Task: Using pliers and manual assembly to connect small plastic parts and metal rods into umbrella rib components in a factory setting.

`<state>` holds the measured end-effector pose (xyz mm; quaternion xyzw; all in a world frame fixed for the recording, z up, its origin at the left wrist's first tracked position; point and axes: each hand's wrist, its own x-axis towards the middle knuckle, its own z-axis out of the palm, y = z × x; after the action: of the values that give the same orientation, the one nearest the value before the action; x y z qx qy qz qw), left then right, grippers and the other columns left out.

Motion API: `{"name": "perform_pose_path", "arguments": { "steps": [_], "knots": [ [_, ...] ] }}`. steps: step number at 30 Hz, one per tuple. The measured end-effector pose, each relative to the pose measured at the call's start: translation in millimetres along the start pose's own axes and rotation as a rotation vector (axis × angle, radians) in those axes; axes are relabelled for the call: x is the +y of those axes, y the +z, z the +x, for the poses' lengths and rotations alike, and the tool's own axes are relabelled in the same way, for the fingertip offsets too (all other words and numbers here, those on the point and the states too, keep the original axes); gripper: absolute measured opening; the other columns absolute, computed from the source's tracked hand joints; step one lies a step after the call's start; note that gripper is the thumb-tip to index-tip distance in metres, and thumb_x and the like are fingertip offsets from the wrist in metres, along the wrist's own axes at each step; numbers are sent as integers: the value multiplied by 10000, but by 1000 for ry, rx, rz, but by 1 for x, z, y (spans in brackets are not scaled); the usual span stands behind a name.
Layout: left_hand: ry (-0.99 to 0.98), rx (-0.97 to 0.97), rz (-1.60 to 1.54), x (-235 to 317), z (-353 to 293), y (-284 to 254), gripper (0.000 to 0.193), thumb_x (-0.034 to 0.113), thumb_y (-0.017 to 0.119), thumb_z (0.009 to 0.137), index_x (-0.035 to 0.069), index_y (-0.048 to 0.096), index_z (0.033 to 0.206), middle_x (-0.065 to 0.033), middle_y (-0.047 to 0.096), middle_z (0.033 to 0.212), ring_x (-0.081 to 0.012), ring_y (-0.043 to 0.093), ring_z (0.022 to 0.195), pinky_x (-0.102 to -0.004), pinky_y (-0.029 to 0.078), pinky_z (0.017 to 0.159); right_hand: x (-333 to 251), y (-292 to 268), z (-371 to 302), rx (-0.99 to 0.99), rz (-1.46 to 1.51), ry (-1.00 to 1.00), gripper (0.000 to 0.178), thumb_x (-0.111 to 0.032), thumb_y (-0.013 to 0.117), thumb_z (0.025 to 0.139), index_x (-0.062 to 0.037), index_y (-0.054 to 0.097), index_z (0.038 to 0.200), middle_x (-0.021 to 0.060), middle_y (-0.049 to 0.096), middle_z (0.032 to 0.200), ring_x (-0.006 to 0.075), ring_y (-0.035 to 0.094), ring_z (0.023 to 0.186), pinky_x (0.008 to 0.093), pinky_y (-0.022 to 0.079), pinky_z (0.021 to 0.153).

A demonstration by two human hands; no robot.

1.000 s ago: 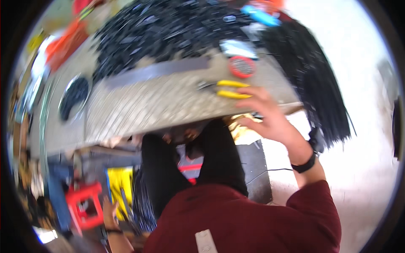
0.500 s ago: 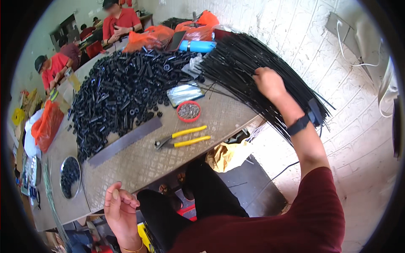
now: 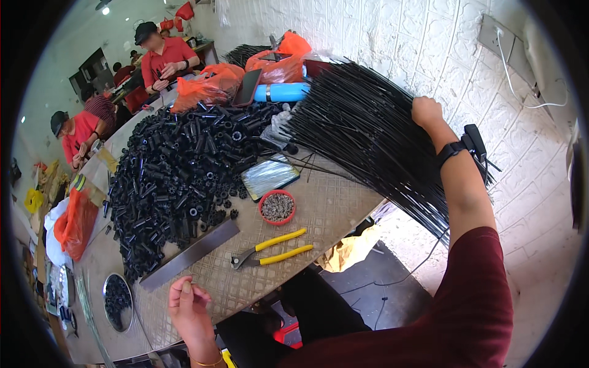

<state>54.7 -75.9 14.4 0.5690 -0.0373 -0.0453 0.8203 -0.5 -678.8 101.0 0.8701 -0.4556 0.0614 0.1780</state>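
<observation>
A thick bundle of long, thin black rods (image 3: 374, 122) lies across the table's right end, overhanging its edge. My right hand (image 3: 427, 112) is closed at the far, wall-side edge of these rods; its fingertips are partly hidden, so how many it grips does not show. Over the near table edge, my left hand (image 3: 191, 313) is raised with thumb and forefinger together and the other fingers curled. Anything pinched there is too small to make out. Yellow-handled cutting pliers (image 3: 273, 248) lie between the hands, beside a red bowl (image 3: 262, 214) of small metal pieces.
A big heap of short black ribbed parts (image 3: 184, 178) covers the table's middle, with a dark metal bar (image 3: 190, 254) before it. Also there are a clear packet (image 3: 270, 176), a round dish (image 3: 130, 319), a blue bottle (image 3: 282, 92) and orange bags (image 3: 208, 89). Co-workers (image 3: 164, 61) sit beyond.
My right hand has moved from the middle of the rod bundle to its far, wall-side edge. My left hand stays raised, its thumb and forefinger together. The view has shifted a little.
</observation>
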Motion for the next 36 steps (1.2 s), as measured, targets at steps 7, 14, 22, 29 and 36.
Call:
{"name": "perform_pose_path", "arguments": {
  "steps": [7,14,22,29,36],
  "knots": [
    [61,77,43,-10,14,-24,145,153,533,911,32,549,989,-32,523,675,-108,495,597,-233,416,560,12,-18,9,256,111,-64,228,-184,461,878,-16,564,991,189,635,983,352,596,960,449,473,800],
    [85,183,93,-22,16,-45,138,157,541,911,38,554,979,-19,528,669,-96,500,590,-220,422,559,12,-23,13,164,185,1,308,-263,484,887,17,522,1010,220,638,932,371,611,904,450,473,779],
    [109,193,90,-30,13,-69,128,142,556,898,33,564,965,-21,541,680,-95,501,592,-215,414,557,-15,-71,0,-80,270,-44,323,-258,530,852,27,536,1003,256,619,951,385,599,910,439,473,801],
    [141,96,132,-36,12,-69,120,126,555,897,24,570,959,-30,539,691,-95,501,605,-220,410,578,-16,-76,40,93,388,-188,269,-167,559,795,41,567,965,208,609,779,294,630,646,396,496,506],
    [202,45,196,-36,8,-75,94,94,539,903,19,568,952,-24,546,683,-83,497,615,-210,402,596,-85,-157,0,11,1395,-245,429,-266,645,825,65,480,1042,71,556,696,105,451,453,282,369,379]
  ]
}}
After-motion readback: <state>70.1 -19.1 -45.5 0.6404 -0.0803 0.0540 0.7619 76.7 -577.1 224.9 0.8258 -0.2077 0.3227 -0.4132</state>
